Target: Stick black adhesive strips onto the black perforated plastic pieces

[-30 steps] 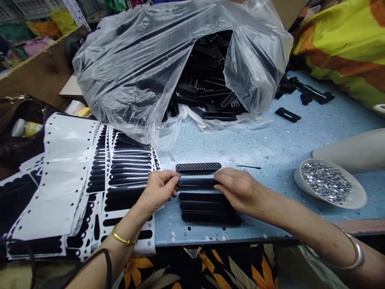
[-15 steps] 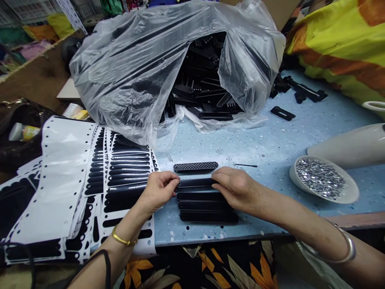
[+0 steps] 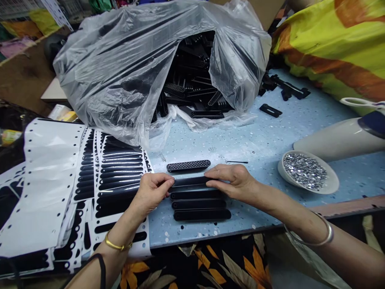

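Both forearms reach in from the near side, palms turned down and inward. The left hand pinches the left end of a black strip between thumb and forefinger, the other fingers curled. The right hand closes narrowly on its right end, fingers along the far side, thumb along the near side, so the strip lies level between the two hands. Just beyond it rests a patterned bar; three black bars sit between the hands and the near edge of the table. Printed sheets crowd the left hand's outer side. Bare tabletop opens right of the right hand, as far as a white bowl, and beyond the patterned bar towards a plastic bag.
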Demonstrator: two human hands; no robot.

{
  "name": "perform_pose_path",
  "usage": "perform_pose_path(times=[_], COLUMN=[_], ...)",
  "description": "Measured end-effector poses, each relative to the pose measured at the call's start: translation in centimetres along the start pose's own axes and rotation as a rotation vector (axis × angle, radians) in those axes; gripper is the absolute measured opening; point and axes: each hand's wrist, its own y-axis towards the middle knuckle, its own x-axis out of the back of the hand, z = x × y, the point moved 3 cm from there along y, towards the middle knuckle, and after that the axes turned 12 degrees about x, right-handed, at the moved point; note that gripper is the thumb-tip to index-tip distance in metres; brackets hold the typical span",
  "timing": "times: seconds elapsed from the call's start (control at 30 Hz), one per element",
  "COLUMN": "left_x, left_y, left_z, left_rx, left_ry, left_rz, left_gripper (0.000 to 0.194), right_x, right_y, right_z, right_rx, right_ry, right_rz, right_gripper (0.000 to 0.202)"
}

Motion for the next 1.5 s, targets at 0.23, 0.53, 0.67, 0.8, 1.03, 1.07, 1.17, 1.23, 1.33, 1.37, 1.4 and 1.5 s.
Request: perform_pose_path(times=[0.23,0.53,0.67,0.8,1.03,1.07,1.17,1.23,1.33,1.37,1.4,1.5], left_x=[0.1,0.1,0.1,0.0,-0.2,-0.2,-0.2,-0.1,-0.1,-0.1,-0.1,-0.2], left_y=[0.2,0.1,0.0,-0.1,-0.2,-0.3,-0.4,-0.6,-0.7,-0.7,-0.7,-0.4], left_z=[0.1,-0.2,-0.3,-0.5,-0.3,-0.2,0.0,0.0,-0.2,-0.2,-0.2,-0.1], left_rx=[0.015,0.034,0.03,0.04,-0.051,-0.087,-0.185,-0.232,-0.268,-0.272,-0.27,-0.238], left_ry=[-0.023,-0.036,-0.021,-0.035,-0.011,0.008,0.074,0.113,0.146,0.148,0.145,0.112], left_rz=[-0.001,-0.005,0.007,-0.002,-0.005,-0.008,-0.019,-0.036,-0.064,-0.061,-0.053,-0.015], left_gripper=[0.021,0.02,0.021,0.021,0.021,0.021,0.021,0.02,0.02,0.021,0.021,0.023], right_x=[-0.1,0.0,1.6,2.7,-1.2,-1.8,-2.7,-3.0,-3.0,-3.0,-3.0,-2.8], right_y=[-0.3,-0.6,-1.3,-2.7,-2.6,-2.3,-1.1,-0.6,-0.4,-0.5,-0.6,-1.1], right_z=[0.2,0.0,0.4,1.0,0.9,1.0,1.3,1.6,1.6,1.5,1.4,1.1], right_rx=[-0.037,-0.016,-0.1,-0.254,-0.415,-0.443,-0.514,-0.55,-0.603,-0.603,-0.592,-0.507], right_ry=[0.007,-0.011,-0.065,-0.197,-0.218,-0.251,-0.39,-0.463,-0.468,-0.435,-0.392,-0.246], right_rz=[0.002,-0.036,-0.132,-0.268,-0.32,-0.307,-0.249,-0.219,-0.229,-0.24,-0.249,-0.276], right_gripper=[0.021,0.021,0.016,0.015,0.028,0.033,0.041,0.043,0.04,0.038,0.035,0.026])
